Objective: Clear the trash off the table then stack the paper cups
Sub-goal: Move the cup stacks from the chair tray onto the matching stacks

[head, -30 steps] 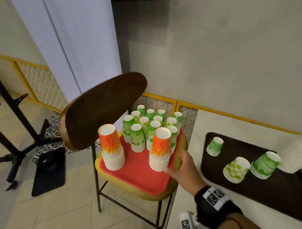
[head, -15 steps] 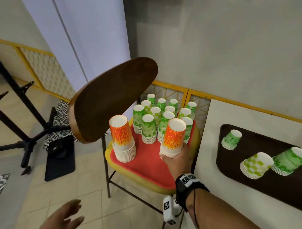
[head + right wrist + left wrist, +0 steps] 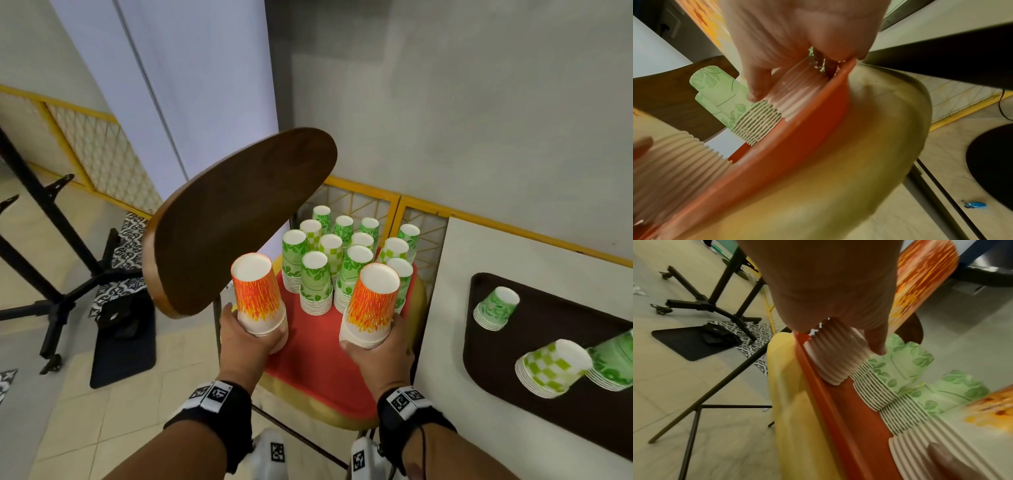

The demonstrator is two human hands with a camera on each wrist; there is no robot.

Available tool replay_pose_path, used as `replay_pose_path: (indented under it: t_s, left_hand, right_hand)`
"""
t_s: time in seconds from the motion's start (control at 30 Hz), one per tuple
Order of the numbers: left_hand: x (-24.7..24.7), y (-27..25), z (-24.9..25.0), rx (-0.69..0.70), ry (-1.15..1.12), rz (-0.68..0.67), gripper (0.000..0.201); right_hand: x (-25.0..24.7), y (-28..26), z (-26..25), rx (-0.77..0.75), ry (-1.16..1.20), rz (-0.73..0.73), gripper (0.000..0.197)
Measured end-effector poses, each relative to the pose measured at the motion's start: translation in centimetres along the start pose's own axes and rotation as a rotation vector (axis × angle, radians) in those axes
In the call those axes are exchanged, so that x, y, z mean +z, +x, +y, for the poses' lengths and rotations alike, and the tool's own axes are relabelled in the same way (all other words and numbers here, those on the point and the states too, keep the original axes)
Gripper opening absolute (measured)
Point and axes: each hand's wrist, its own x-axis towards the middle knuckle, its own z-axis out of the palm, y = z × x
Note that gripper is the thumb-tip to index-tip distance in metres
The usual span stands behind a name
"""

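Note:
Two upside-down stacks of orange flame-patterned paper cups stand on a red tray (image 3: 318,356) that lies on a yellow chair seat. My left hand (image 3: 251,334) grips the left orange stack (image 3: 257,294) around its lower rims (image 3: 835,353). My right hand (image 3: 375,353) grips the right orange stack (image 3: 373,305) the same way, its rims (image 3: 797,92) against the tray's edge. Behind them on the tray stand several stacks of green leaf and checked cups (image 3: 346,253). On the white table to the right, a dark brown tray (image 3: 561,421) holds three tipped green stacks (image 3: 496,308).
The chair's dark wooden backrest (image 3: 239,219) rises close to the left of my left hand. The table's edge (image 3: 428,315) runs right beside my right hand. Black stand legs (image 3: 51,274) and a black mat (image 3: 123,339) lie on the tiled floor at left.
My left hand came up from below and took hold of the left orange stack. My right hand closed round the right orange stack. The view tilted down and nearer.

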Motion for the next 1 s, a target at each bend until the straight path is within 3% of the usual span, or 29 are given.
replay_pose_path:
  t_s: [0.13, 0.33, 0.63, 0.8, 0.9, 1.0]
  left_hand:
    - [0.7, 0.7, -0.7, 0.028, -0.023, 0.019, 0.101]
    - [1.5, 0.6, -0.3, 0.144, -0.046, 0.005, 0.058]
    - [1.9, 0.2, -1.1, 0.252, -0.016, -0.084, 0.064]
    - [2.7, -1.7, 1.3, 0.305, -0.074, -0.118, 0.05]
    - [3.4, -3.2, 2.9, 0.338, -0.125, -0.162, 0.06]
    - [4.5, -3.6, 3.1, 0.365, -0.179, -0.173, 0.051]
  right_hand:
    - [0.2, 0.1, 0.3, -0.024, -0.008, -0.012, 0.108]
    - [0.2, -0.3, 0.5, -0.031, -0.049, -0.015, 0.093]
    - [-0.7, -0.8, 1.2, -0.01, 0.064, -0.088, 0.087]
    - [-1.9, -0.9, 0.5, -0.038, 0.106, -0.115, 0.087]
    - [-3.0, -1.0, 0.2, -0.02, 0.113, -0.116, 0.086]
    - [-4.5, -0.9, -0.3, -0.024, 0.107, -0.107, 0.089]
